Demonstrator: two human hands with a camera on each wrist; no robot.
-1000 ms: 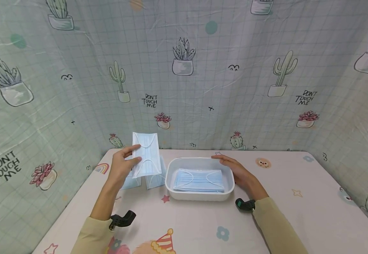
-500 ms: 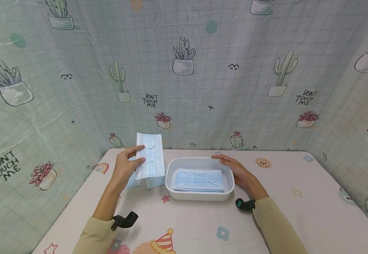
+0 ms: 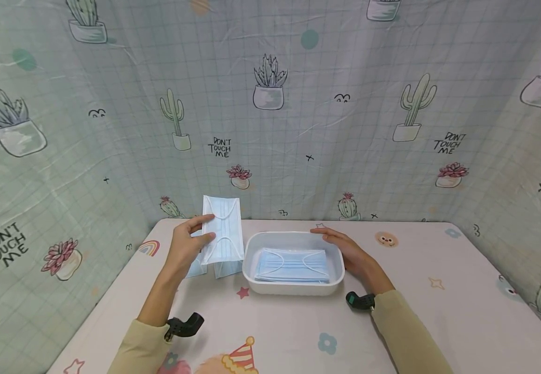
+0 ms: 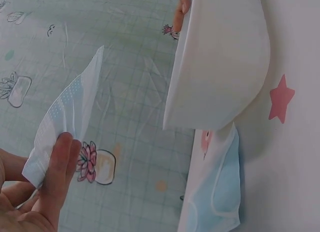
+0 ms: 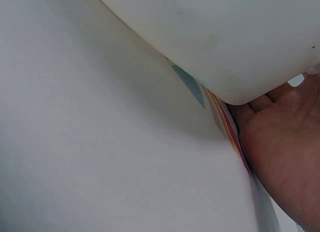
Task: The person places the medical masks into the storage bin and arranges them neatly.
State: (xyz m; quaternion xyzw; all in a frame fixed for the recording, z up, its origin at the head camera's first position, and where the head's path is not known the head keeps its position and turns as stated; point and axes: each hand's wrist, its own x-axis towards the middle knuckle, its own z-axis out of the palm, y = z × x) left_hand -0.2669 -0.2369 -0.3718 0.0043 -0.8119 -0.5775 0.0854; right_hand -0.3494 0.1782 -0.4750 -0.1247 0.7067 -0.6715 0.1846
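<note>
My left hand point(image 3: 187, 244) pinches a light blue face mask point(image 3: 224, 228) between thumb and fingers. The mask is held upright above the table, left of a white plastic container point(image 3: 294, 289), with its ear loops facing me. Inside the container lies a flat stack of blue face masks point(image 3: 293, 266). My right hand point(image 3: 352, 253) holds the container at its back right corner, its fingers along the rim and outer wall; part of that hand is hidden behind the wall. Behind the held mask, more face masks point(image 3: 227, 268) rest on the table, partly covered from view.
The table point(image 3: 392, 332) wears a pale cloth printed with stars, flowers and a rainbow. A cactus-print curtain point(image 3: 308, 130) hangs at the back and both sides. A black wrist camera point(image 3: 185, 325) sits on the left wrist and another black camera point(image 3: 360, 301) on the right.
My left hand has shifted slightly right with the face mask, closer to the container. The right hand, the container and the stack have stayed in place.
</note>
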